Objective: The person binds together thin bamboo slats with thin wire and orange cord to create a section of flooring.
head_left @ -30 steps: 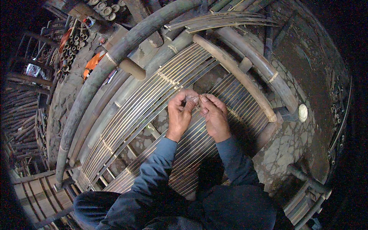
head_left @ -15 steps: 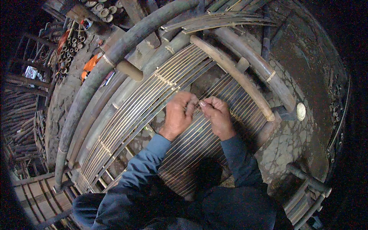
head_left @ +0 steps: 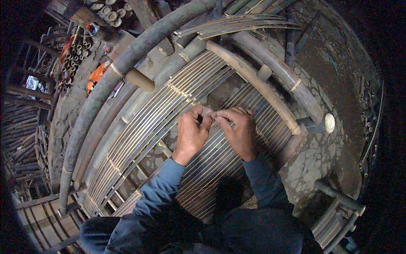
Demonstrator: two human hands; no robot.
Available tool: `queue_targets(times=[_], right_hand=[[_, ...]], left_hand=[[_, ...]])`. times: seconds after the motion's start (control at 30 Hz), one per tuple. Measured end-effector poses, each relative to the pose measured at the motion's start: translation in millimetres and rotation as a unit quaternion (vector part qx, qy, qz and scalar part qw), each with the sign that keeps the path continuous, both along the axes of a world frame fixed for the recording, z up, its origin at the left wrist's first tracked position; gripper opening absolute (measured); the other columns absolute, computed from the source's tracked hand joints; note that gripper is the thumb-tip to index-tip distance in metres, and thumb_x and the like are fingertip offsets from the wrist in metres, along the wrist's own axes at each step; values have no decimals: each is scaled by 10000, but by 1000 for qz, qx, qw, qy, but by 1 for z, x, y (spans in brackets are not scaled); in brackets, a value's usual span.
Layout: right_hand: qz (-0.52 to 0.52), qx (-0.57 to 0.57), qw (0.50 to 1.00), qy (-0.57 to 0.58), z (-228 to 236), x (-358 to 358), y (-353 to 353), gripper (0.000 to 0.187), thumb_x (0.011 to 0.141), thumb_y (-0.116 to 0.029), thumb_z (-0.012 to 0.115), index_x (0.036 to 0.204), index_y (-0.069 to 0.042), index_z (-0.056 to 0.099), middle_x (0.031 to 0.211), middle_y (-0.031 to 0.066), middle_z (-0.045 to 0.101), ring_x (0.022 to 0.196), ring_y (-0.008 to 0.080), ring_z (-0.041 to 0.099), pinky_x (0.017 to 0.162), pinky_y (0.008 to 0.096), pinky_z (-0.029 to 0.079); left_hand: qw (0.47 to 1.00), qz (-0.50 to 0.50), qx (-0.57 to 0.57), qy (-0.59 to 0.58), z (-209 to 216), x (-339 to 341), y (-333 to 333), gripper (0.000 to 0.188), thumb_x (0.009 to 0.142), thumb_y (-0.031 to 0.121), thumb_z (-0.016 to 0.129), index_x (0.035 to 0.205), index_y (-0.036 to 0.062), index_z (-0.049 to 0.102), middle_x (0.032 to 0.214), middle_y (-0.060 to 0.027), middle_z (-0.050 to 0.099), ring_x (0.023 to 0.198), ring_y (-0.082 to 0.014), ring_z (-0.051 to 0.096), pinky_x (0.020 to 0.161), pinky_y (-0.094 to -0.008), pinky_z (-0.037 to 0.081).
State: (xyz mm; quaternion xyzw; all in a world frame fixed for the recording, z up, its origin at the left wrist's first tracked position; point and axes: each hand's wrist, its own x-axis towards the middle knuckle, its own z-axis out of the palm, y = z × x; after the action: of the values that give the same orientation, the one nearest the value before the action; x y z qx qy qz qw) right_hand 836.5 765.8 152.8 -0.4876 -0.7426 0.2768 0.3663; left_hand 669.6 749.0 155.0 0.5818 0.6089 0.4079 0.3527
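Close together over the slatted bamboo seat, my two hands meet at the fingertips. My left hand (head_left: 192, 134) is closed in a pinch, thumb against the curled fingers. My right hand (head_left: 240, 130) pinches beside it, its back turned up and its fingers bent toward the left hand. Whatever thin piece lies between the fingertips is too small and covered to name. Under and around them run long thin bamboo slats (head_left: 141, 120), with a gap between the left and right groups. A woven cross binding (head_left: 179, 89) crosses the left slats. A rounded pale end bar (head_left: 253, 80) borders the far end.
Thick bamboo poles (head_left: 108, 91) curve along the left, with a short stub (head_left: 140, 80) jutting inward. Another pole (head_left: 279, 59) lies beyond the end bar. Split strips (head_left: 241, 23) rest at the top. An orange item (head_left: 98, 75) and stacked cut bamboo (head_left: 76, 59) are at left.
My right hand has turned over, its back now facing up and its fingers reaching further left. My left hand has shifted slightly left and down, still pinching.
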Motion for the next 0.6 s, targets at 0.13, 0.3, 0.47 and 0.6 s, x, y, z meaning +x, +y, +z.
queue_targets(times=[0.13,0.3,0.47,0.6], right_hand=[[-32,-68,986,148,-8,-2,-1,135,841,-54,718,972,-22,709,908,120,711,849,267,690,774,359,526],[-82,-18,981,175,-14,-6,-8,124,848,-59,704,968,-32,718,888,110,708,814,267,669,782,372,513],[-34,82,990,106,-21,-5,-25,202,804,15,711,998,-40,714,1043,110,657,986,265,631,908,362,478],[-11,69,994,88,-31,4,-36,195,794,25,703,978,-40,702,1105,114,626,1037,304,594,922,391,470]], left_hand=[[991,26,-25,-125,5,8,-3,154,932,139,696,932,-14,701,785,-88,709,667,-154,643,597,-287,494],[832,71,-310,-454,-6,21,-22,243,981,285,655,1035,53,702,910,-53,725,733,-131,664,661,-283,549],[746,47,-282,-601,-39,9,-28,207,1017,190,571,1140,45,652,1058,-77,715,897,-179,698,800,-337,583],[846,54,-278,-452,-31,8,-21,181,969,146,641,1085,15,689,944,-52,724,788,-139,685,700,-283,574]])
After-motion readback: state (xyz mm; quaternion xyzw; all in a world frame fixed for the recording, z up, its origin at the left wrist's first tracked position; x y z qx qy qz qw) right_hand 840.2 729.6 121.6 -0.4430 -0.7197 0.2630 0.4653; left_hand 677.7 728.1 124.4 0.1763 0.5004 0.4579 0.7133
